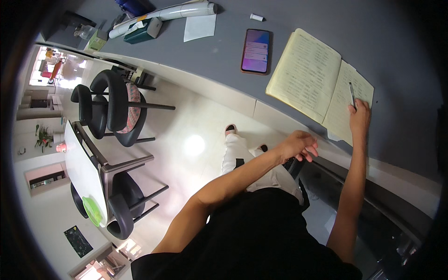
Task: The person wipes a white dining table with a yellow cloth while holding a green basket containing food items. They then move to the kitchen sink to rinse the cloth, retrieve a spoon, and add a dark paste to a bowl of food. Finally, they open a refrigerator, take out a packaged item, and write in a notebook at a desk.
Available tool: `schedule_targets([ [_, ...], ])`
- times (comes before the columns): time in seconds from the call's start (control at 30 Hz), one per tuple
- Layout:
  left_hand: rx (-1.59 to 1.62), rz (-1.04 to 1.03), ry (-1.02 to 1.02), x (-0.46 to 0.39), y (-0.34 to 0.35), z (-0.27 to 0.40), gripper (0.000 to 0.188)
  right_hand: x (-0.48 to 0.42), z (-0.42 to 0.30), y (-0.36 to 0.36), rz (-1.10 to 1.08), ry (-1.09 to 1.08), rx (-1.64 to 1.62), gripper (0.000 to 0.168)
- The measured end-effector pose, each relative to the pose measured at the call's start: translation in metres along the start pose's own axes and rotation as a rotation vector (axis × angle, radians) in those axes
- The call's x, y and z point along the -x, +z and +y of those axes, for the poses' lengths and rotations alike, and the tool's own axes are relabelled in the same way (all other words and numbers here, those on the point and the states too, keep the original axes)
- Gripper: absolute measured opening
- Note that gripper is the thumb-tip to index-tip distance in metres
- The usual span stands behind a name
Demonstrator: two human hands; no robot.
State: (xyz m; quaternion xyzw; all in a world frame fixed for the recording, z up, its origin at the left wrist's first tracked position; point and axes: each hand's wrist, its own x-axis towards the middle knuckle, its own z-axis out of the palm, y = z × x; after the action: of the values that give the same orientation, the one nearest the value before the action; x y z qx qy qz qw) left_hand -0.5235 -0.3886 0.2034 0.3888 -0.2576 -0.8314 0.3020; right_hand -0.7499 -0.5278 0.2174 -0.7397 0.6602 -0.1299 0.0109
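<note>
An open notebook (pixel 308 70) with handwriting on both pages lies at the front edge of the grey tabletop (pixel 217 59). On its right-hand page rests my right hand (pixel 359 113), holding a pen (pixel 351 91) between thumb and fingers. My left hand (pixel 299 145) hangs in front of the table edge, below the notebook, fingers loosely curled and apart, with nothing in it. To the left of the notebook lies a smartphone (pixel 255 51) with its screen lit, and a small white cap-like piece (pixel 257 17) is beyond it.
Farther left on the tabletop are a white sheet of paper (pixel 200 28), long rolled sheets (pixel 175 13), a dark green tissue box (pixel 143 30) and a light green box (pixel 97 40). Black chairs (pixel 117 101) and a white table (pixel 82 168) with a green basket (pixel 91 211) stand off to the left.
</note>
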Motion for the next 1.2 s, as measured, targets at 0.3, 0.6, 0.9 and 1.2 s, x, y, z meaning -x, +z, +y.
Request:
schedule_targets([
  [0.3,-0.148,0.057,0.166,0.020,-0.016,-0.002,0.026,0.005,-0.012,-0.008,-0.073,0.231,-0.527,0.013],
  [0.6,-0.295,-0.187,0.347,0.061,-0.005,0.070,0.032,0.093,-0.143,-0.086,-0.123,0.232,-1.360,0.011],
  [0.9,-0.200,-0.415,0.107,0.077,-0.012,0.101,0.038,0.114,-0.156,-0.086,-0.116,0.250,-1.402,0.016],
  [1.2,-0.630,-0.288,0.215,0.098,0.004,0.115,0.030,0.128,-0.176,-0.109,0.083,0.284,-1.367,0.019],
])
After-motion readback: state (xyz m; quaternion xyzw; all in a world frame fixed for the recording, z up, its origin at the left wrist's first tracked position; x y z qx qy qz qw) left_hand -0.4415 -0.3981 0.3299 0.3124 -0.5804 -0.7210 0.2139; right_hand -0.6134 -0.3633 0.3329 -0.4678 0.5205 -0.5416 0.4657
